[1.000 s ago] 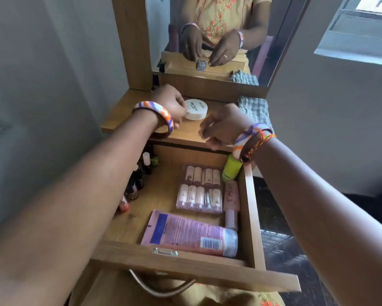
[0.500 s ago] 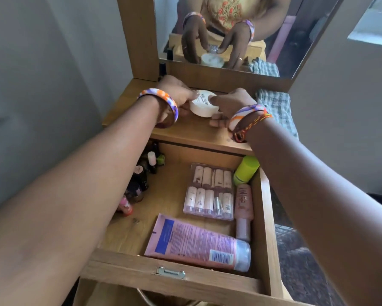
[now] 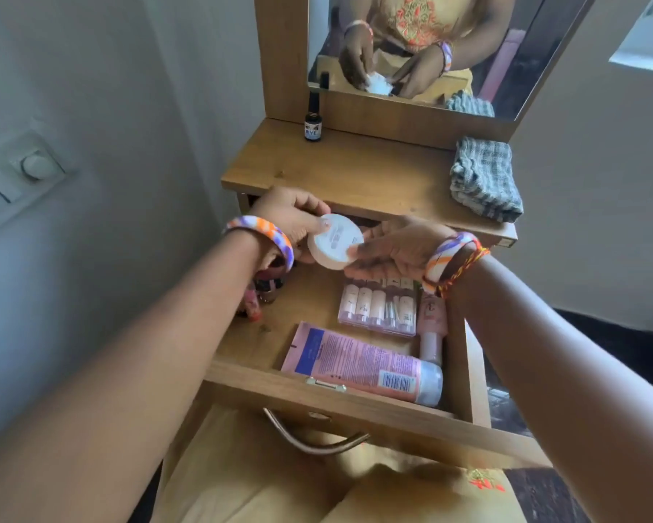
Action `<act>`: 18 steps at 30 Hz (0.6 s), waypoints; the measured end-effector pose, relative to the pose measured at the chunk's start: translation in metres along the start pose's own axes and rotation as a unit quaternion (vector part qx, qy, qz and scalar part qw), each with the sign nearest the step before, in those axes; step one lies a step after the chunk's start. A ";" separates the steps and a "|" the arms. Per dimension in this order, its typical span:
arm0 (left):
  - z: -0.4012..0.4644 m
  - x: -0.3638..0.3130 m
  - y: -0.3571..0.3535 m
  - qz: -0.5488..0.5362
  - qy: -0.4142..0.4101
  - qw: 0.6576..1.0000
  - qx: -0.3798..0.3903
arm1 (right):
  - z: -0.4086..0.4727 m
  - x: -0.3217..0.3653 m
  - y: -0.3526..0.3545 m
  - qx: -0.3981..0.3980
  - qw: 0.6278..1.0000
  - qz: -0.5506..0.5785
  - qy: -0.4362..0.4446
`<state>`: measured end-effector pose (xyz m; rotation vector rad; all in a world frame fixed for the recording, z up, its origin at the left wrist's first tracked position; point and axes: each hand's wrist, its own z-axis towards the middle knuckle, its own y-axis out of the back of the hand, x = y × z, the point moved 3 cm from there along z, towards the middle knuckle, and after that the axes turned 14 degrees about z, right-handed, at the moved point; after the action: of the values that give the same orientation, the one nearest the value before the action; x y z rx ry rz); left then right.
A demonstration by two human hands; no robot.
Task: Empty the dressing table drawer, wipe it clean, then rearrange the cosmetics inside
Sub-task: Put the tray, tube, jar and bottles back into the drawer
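While both hands pinch the white jar [image 3: 335,241] over the open drawer [image 3: 355,402], the left hand [image 3: 292,220] holds its left edge and the right hand [image 3: 396,247] its right. Below the jar lie 1 pink tube [image 3: 362,362] and a vial case [image 3: 379,305].

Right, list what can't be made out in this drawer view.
- Jar label: head view, print blurred and too small to read.
- Small bottles at the drawer's left: left hand and wrist cover most, so no count.
- Drawer's back right corner: hidden by the right hand.
- Tube's text: too small.
- Drawer's rear: under the tabletop.
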<state>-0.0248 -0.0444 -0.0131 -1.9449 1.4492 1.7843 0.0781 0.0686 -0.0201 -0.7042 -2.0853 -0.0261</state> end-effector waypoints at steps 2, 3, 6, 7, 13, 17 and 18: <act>0.003 0.015 -0.011 0.062 0.028 0.997 -0.042 | 0.004 -0.014 -0.001 -0.028 0.999 -0.013 -0.008; 0.004 0.019 -0.017 0.103 0.037 0.993 -0.042 | 0.007 -0.021 -0.002 -0.037 0.999 -0.034 -0.016; 0.001 0.027 -0.035 0.216 0.055 0.975 0.012 | 0.019 -0.035 -0.005 -0.062 0.992 -0.107 -0.030; -0.001 0.028 -0.040 0.239 0.060 0.969 0.032 | 0.022 -0.038 -0.004 -0.072 0.989 -0.123 -0.032; -0.005 0.033 -0.049 0.237 0.100 0.965 0.049 | 0.039 -0.038 -0.003 -0.091 0.972 -0.213 0.045; -0.007 0.024 -0.054 0.186 0.085 0.977 0.053 | 0.048 -0.034 -0.003 -0.132 0.925 -0.337 0.115; -0.007 0.024 -0.055 0.187 0.088 0.977 0.053 | 0.051 -0.034 -0.003 -0.127 0.916 -0.359 0.124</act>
<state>0.0148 -0.0334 -0.0576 -1.9154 2.0410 1.6526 0.0525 0.0636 -0.0752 -0.0360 -1.9968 -0.7685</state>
